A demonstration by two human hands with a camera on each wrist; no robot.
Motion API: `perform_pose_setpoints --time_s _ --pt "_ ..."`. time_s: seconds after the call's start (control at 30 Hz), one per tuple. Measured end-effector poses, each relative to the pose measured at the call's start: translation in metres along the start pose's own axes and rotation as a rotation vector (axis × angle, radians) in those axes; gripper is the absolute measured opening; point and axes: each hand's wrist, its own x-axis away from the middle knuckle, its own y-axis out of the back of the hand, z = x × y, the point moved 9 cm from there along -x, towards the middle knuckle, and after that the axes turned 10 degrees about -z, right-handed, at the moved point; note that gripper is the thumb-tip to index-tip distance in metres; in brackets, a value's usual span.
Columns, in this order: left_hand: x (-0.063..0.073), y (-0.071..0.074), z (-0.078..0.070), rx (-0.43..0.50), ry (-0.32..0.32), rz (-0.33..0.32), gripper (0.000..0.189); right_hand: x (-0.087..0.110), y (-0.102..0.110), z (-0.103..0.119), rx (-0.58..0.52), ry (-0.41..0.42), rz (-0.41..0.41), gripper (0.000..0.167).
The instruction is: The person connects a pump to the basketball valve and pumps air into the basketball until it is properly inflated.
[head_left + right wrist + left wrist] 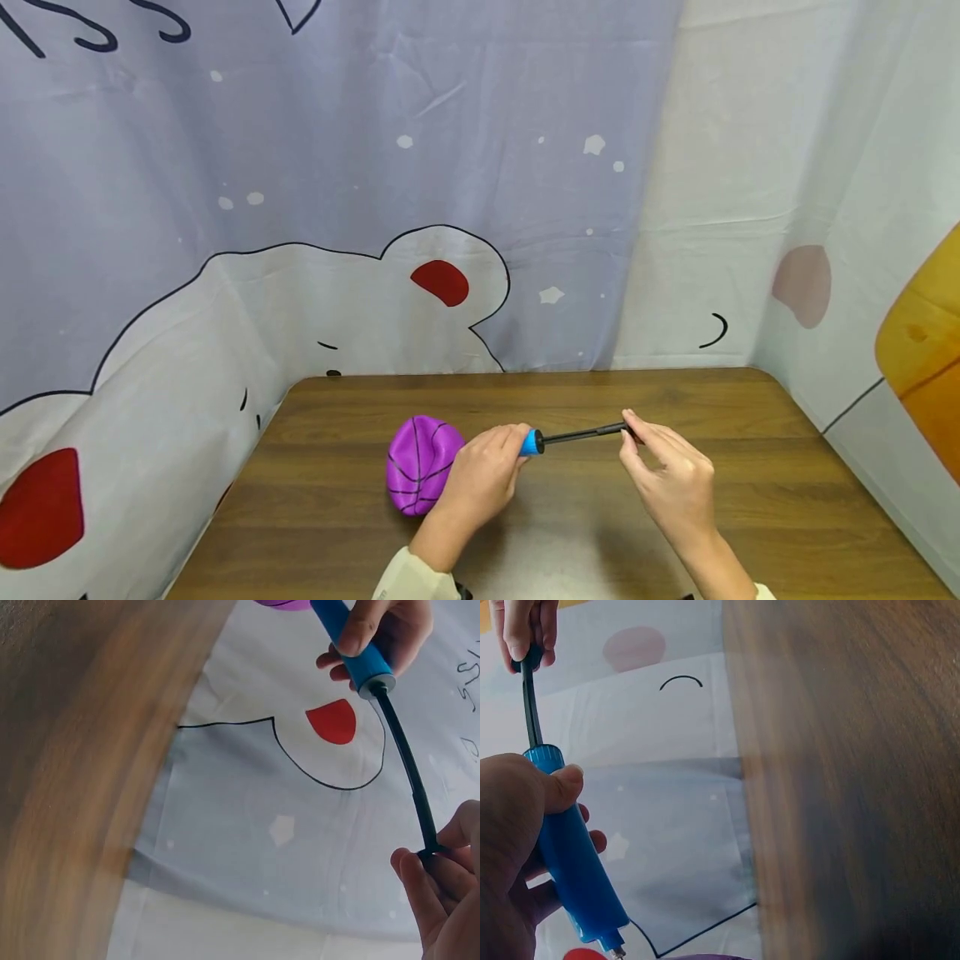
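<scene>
A blue hand pump point(581, 862) is held above the table, its black rod drawn well out of the barrel. My left hand point(483, 471) grips the blue barrel, thumb along its side in the left wrist view. My right hand point(671, 479) pinches the black handle point(429, 853) at the rod's far end. At the barrel's other end a small metal needle tip point(617, 952) shows. A purple ball point(420, 467) with black lines, dented and partly deflated, sits on the table just left of my left hand, which covers part of its right side.
The brown wooden table point(337, 550) has printed cloth hanging at its back and on both sides. The cloth point(562, 208) carries cartoon bears, stars and red patches, and meets the table's rear edge.
</scene>
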Motion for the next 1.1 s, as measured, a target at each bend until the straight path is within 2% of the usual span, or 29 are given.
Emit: perform_pose_setpoints --time_s 0.13,0.3,0.47,0.6,0.7,0.87,1.1 --pt "-0.001 0.001 0.0 0.005 -0.003 -0.026 0.038 0.004 -0.004 0.0 0.014 -0.03 0.009 0.026" --pt "-0.002 0.002 -0.002 -0.022 -0.01 -0.039 0.036 0.018 -0.023 0.014 -0.013 -0.034 0.024 0.026" --pt "-0.001 0.001 -0.008 -0.058 -0.038 -0.03 0.035 0.037 -0.048 0.031 -0.093 -0.042 0.098 0.029" --pt "0.0 0.0 -0.009 -0.059 -0.036 -0.023 0.036 0.043 -0.057 0.03 -0.137 -0.084 0.158 0.032" --pt "0.0 -0.001 -0.007 -0.052 -0.029 -0.008 0.037 0.039 -0.051 0.027 -0.128 -0.055 0.137 0.03" --pt "0.002 -0.001 -0.003 -0.046 -0.017 0.012 0.04 0.024 -0.028 0.016 -0.051 0.019 0.049 0.026" --pt "0.001 0.002 0.0 -0.028 -0.006 0.003 0.042 0.007 -0.004 0.002 0.002 0.022 0.01 0.026"
